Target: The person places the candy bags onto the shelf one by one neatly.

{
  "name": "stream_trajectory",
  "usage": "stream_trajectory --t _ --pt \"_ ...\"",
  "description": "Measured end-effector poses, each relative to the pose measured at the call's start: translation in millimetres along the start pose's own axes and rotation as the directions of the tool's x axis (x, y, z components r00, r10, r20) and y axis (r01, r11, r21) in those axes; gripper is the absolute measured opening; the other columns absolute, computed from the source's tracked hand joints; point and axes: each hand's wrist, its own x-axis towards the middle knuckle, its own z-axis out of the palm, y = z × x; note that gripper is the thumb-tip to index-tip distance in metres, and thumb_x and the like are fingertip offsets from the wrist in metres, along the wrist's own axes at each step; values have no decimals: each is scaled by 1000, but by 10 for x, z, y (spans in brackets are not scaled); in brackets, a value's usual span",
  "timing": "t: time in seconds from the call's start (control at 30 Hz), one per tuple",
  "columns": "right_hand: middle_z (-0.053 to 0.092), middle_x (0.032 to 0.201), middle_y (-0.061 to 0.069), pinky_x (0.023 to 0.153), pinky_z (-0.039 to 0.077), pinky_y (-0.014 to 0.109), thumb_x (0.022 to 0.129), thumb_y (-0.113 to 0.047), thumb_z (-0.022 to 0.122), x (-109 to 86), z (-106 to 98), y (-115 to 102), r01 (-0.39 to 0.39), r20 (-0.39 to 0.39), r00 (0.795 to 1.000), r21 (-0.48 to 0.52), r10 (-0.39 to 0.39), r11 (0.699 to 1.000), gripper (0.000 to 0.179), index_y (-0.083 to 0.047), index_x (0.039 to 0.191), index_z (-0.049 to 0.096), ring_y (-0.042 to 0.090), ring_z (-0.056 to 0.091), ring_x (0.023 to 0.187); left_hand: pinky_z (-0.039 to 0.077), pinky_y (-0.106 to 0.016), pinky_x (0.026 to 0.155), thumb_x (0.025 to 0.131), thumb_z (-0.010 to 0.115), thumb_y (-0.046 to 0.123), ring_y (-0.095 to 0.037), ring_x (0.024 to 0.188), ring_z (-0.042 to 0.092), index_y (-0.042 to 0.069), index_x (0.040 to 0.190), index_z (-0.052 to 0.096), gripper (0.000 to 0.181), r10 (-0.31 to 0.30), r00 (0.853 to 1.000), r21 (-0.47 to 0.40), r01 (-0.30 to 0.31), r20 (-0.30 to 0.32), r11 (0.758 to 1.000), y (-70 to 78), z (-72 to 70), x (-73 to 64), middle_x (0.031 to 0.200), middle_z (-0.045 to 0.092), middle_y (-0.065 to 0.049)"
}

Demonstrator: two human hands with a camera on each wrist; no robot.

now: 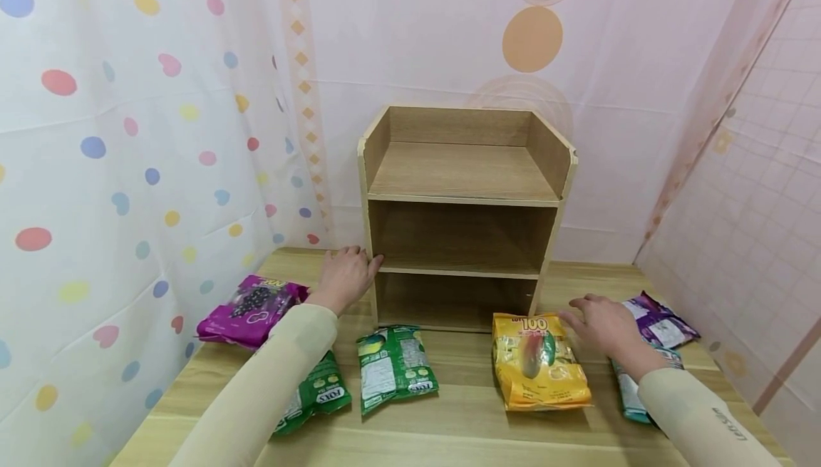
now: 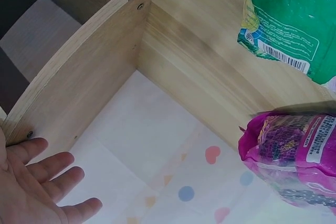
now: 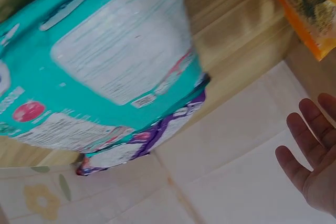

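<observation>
A wooden shelf unit [image 1: 465, 199] with a raised top tray and two compartments stands at the back of the table. My left hand [image 1: 349, 274] is at its left side panel [image 2: 79, 66], thumb at the front edge and fingers spread loosely along the outer face. My right hand [image 1: 606, 324] hovers with relaxed fingers just right of a yellow mango candy bag [image 1: 539, 363], holding nothing. Beyond that hand lie a purple bag [image 1: 661, 321] and a teal bag [image 3: 126, 51], the latter partly covered by my right arm in the head view.
Left of the shelf is a magenta grape candy bag [image 1: 253, 310]. Two green Fox's bags lie in front, one [image 1: 398, 367] near the shelf, the other [image 1: 323, 392] partly behind my left sleeve. Patterned curtains [image 1: 160, 167] hang around the wooden table [image 1: 442, 435].
</observation>
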Motion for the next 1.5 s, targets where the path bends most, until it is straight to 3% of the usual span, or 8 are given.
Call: stream_trajectory --t 0.3,0.4,0.57,0.87,1.07,1.27,1.4,1.5 --pt "68 101 24 70 53 57 99 -42 57 -89 -10 331 -67 49 996 -17 68 998 49 3 110 70 44 65 89 28 -64 108 108 33 44 -40 129 48 -2 126 65 59 -5 1000 3 5 12 1000 -19 -8 -6 136 57 -21" --pt "68 91 20 65 53 55 99 -41 57 -136 -25 427 -130 107 985 -20 132 991 45 1 97 71 40 66 81 27 -65 109 108 33 43 -41 130 47 -3 127 64 59 -7 1000 -12 7 16 1000 -21 -9 -3 137 56 -22" --pt "64 79 20 62 51 56 99 -40 57 -202 -54 484 -273 239 931 -43 275 961 46 2 82 65 38 63 70 27 -64 109 108 34 43 -40 130 47 -3 127 64 58 -5 1000 -19 6 10 1000 -18 -6 -1 137 56 -21" --pt "61 101 38 72 50 66 91 -51 64 -260 25 392 -404 411 812 -116 414 908 65 13 100 67 53 61 86 28 -64 108 107 34 43 -39 129 49 -2 124 67 57 -2 1000 -13 2 -2 1000 -11 2 -5 135 58 -21" --pt "64 96 33 72 51 62 91 -35 68 -269 60 292 -343 395 849 -93 351 935 45 10 97 69 45 63 83 30 -63 107 107 35 43 -40 127 50 -2 123 67 57 0 1000 -2 0 -8 1000 -9 4 -8 133 59 -21" --pt "65 93 26 69 52 54 96 -24 60 -191 69 258 -287 376 886 -15 271 958 35 10 97 66 34 61 76 30 -64 107 107 35 42 -40 127 50 -2 124 66 57 1 1000 -12 -1 -10 1000 -10 -2 -12 134 58 -22" --pt "63 109 33 80 50 57 97 -10 51 -149 95 297 -204 320 934 104 161 973 31 13 113 63 45 63 93 29 -64 108 107 34 43 -41 128 49 -2 126 65 58 -2 1000 -18 2 -2 1000 -9 -2 -7 135 57 -22" --pt "57 121 38 89 45 62 97 -6 48 -135 98 306 -174 280 952 167 122 971 37 17 125 55 55 55 110 28 -64 109 107 34 43 -40 129 49 -2 127 65 58 -3 1000 -17 3 2 1000 -10 4 1 136 57 -21"
